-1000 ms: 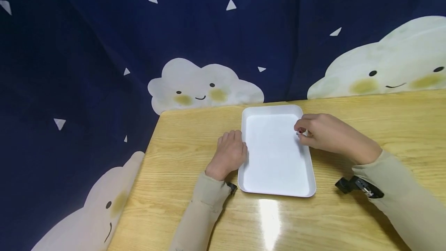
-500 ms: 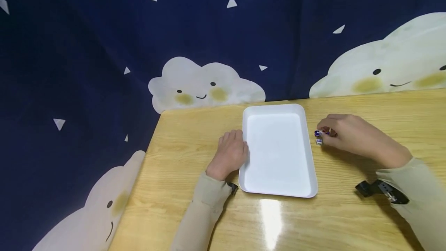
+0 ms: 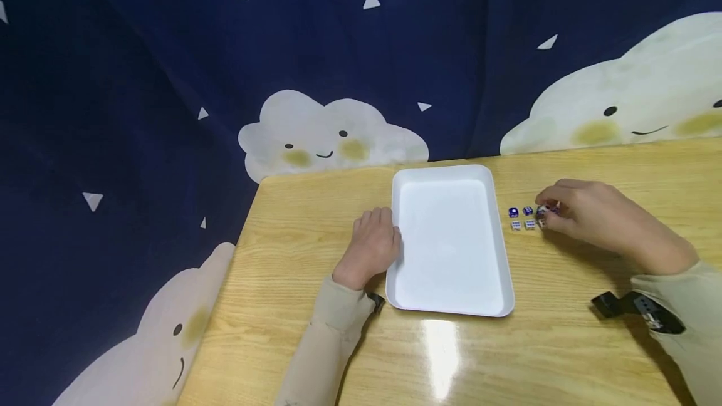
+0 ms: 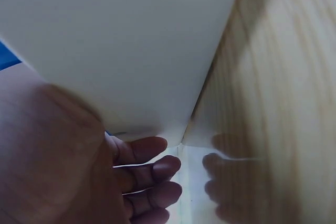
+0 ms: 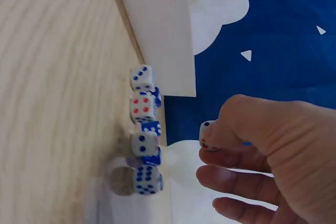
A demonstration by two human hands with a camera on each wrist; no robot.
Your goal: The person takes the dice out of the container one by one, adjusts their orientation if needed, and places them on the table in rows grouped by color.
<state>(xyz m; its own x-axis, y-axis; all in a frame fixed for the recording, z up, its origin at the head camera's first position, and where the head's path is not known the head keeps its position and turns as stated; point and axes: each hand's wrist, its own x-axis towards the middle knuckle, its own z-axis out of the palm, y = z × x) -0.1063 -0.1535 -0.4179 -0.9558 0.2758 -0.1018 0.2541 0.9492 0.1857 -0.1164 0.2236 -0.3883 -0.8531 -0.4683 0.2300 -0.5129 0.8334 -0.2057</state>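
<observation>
My left hand grips the left rim of the white tray, thumb over the edge. In the left wrist view its curled fingers lie along the outer wall. My right hand is just right of the tray, above several dice on the table. The right wrist view shows a white die pinched between thumb and index finger, raised off the table. White dice, such as one with red pips, line up with blue dice beside them. My fingers partly cover the right end of the rows in the head view.
The tray stands on a light wooden table. Behind the table hangs a dark blue curtain with printed clouds and white triangles. A black wrist camera juts from below the right sleeve.
My right hand has moved right, from the tray's right rim to the table beside it. Dice in two short rows now show where the hand was. The left hand stays on the rim.
</observation>
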